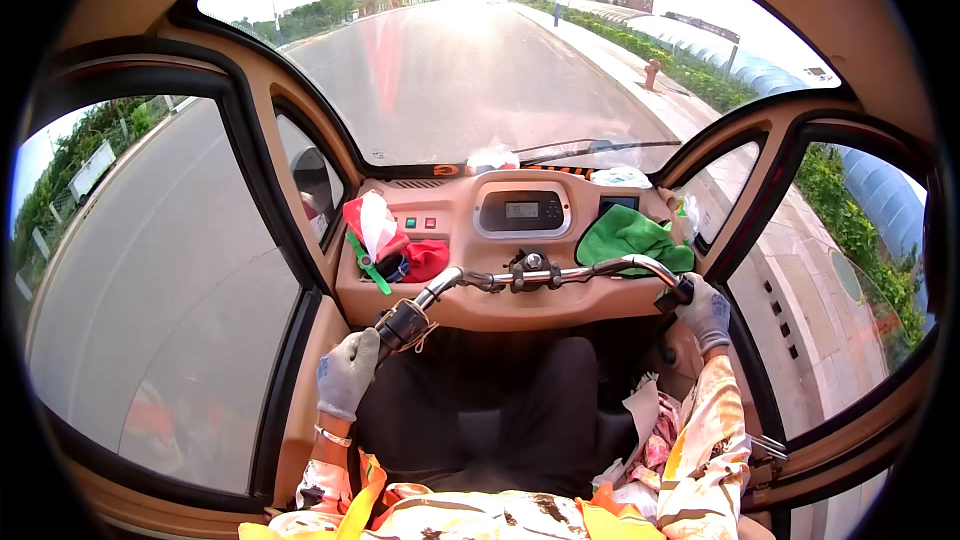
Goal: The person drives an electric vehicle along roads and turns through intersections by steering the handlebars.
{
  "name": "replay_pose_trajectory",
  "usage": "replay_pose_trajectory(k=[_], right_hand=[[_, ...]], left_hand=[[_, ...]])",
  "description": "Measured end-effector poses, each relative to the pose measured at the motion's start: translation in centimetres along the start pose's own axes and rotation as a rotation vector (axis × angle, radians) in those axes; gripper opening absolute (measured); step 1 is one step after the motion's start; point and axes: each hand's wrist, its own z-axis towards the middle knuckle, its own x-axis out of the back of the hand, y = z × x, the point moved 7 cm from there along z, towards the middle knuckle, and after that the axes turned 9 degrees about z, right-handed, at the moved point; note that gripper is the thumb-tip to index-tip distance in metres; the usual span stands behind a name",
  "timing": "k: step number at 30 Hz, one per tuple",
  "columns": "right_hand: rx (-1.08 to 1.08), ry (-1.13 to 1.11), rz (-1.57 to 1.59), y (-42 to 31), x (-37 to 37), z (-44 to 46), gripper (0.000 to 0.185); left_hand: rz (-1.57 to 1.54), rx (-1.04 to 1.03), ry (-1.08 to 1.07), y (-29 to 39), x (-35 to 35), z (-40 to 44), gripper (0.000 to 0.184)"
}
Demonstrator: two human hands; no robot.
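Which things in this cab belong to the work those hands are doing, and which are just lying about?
Belongs:
- Handlebar
- Left hand and right hand, gloved, gripping its ends
- Dashboard display, probably

Apparently lying about:
- Green cloth, dashboard's right side
- Red cloth, left side

The inside of a small enclosed vehicle (140, 5), given its handlebar (580, 277), dashboard (500, 312) and windscreen facing a paved road (470, 80).
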Motion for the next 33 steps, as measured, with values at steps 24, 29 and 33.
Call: replay_pose_trajectory(k=[24, 29, 33], right_hand=[[-0.055, -0.122, 0.097, 0.9, -0.4, -0.7, 0.043], [-0.07, -0.121, 0.089, 1.1, -0.7, -1.2, 0.046], [-0.086, -0.15, 0.072, 1.2, -0.6, -0.4, 0.048]], left_hand=[[-0.071, 0.041, -0.036, 0.7, 0.2, 0.5, 0.049], [-0.079, 0.022, -0.04, 1.0, 0.4, 0.4, 0.047], [-0.053, 0.049, -0.082, 0.5, 0.5, 0.4, 0.05]])
